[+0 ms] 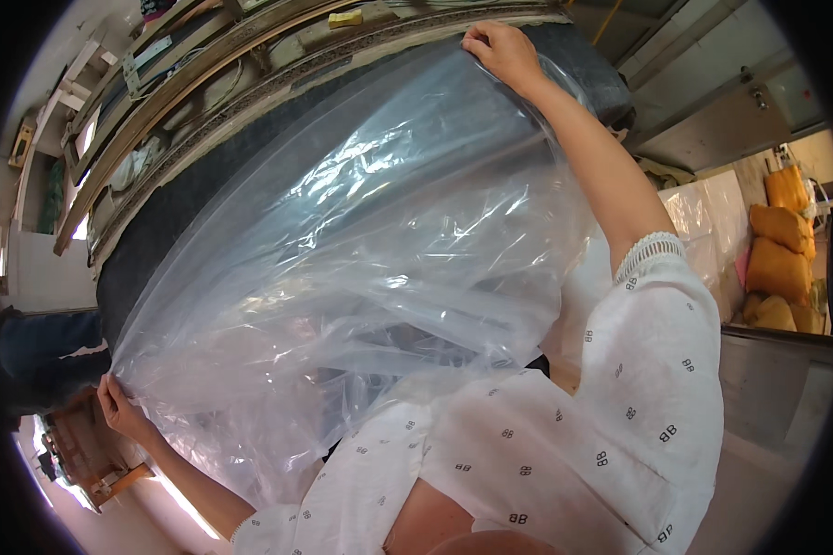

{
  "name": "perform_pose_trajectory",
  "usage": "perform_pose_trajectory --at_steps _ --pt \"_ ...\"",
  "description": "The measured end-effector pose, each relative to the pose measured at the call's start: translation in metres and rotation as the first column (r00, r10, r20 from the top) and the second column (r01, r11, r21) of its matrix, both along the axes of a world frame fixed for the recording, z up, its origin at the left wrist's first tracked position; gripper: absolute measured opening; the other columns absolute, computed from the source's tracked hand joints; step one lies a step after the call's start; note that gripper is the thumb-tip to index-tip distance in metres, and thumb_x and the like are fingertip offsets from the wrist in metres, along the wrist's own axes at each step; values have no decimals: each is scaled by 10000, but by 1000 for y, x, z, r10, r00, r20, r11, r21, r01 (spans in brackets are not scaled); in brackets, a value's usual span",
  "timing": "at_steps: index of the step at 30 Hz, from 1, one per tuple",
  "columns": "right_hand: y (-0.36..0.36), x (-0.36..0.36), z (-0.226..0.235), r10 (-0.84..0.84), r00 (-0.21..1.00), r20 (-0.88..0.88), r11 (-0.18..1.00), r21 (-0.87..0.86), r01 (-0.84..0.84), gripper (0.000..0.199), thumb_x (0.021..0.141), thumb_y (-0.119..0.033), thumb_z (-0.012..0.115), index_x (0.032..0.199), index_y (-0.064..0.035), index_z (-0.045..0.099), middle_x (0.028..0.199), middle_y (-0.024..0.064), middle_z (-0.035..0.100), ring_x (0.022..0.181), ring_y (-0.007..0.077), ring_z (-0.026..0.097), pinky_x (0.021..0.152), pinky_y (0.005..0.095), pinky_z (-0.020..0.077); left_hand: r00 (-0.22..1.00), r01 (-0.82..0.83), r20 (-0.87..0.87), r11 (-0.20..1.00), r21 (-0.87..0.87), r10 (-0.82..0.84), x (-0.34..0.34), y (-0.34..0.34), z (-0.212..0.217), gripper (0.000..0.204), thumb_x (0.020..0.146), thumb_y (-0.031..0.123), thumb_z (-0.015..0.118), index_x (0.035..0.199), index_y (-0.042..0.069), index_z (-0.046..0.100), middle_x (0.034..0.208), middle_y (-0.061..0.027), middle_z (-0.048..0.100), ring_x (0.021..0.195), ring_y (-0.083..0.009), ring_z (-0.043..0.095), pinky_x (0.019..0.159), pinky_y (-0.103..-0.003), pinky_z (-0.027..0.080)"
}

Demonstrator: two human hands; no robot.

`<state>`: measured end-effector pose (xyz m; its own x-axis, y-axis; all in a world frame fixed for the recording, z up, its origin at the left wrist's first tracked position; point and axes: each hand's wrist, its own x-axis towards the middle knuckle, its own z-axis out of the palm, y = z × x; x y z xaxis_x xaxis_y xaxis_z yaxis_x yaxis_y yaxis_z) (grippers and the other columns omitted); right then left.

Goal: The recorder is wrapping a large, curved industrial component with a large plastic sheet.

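A large sheet of clear plastic film is stretched between my two hands, glossy and wrinkled. My left hand pinches its edge at the lower left. Far off to the right, my right hand has its fingers closed on the film's far edge, above a dark padded surface. Between the hands the edge runs in a long curve across that surface. The near part of the film hangs in loose folds against my white shirt.
Wooden rails run along the far side of the dark surface, with a yellow block on them. At the left is a person's dark clothing. Orange-yellow bundles are stacked at the right.
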<state>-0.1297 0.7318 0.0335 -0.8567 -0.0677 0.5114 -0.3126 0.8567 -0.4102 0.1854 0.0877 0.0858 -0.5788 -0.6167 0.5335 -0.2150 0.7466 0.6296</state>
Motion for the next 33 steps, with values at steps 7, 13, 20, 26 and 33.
perform_pose_trajectory --at_steps 7,13,20,26,33 --pt "-22 5 -7 -20 997 -70 999 28 22 186 775 -267 615 824 -89 632 783 66 619 740 255 589 654 357 448 998 -29 50 997 -76 33 52 13 -1 191 885 232 541 965 89 639 915 -24 632 876 -147 552 839 -276 421" --pt "-36 23 0 68 997 27 997 42 -69 197 770 -287 623 818 -96 617 818 57 621 774 288 593 672 392 454 999 17 40 1000 -16 -16 107 5 -5 173 888 164 524 971 44 618 902 -18 586 850 -119 517 795 -252 411" --pt "-31 1 -12 173 961 -216 985 40 -168 207 773 -290 621 857 -102 603 778 91 624 762 264 604 655 384 449 984 68 152 986 150 -90 146 19 -36 178 887 123 507 1011 57 615 987 -4 571 810 -86 514 682 -230 430" --pt "-28 0 20 432 871 234 844 -445 -299 134 796 -173 596 810 -41 607 822 40 595 778 115 532 690 257 427 967 -194 -6 750 633 255 122 11 -71 292 850 282 587 1069 89 585 1024 16 569 896 -72 489 699 -248 383" --pt "-42 21 110 -101 982 -157 594 -801 -67 144 881 -154 471 944 -50 547 783 13 590 656 73 516 563 209 412 842 344 -534 683 644 79 -25 -22 24 310 851 228 573 1093 36 552 1054 -49 564 915 -191 541 839 -292 435"
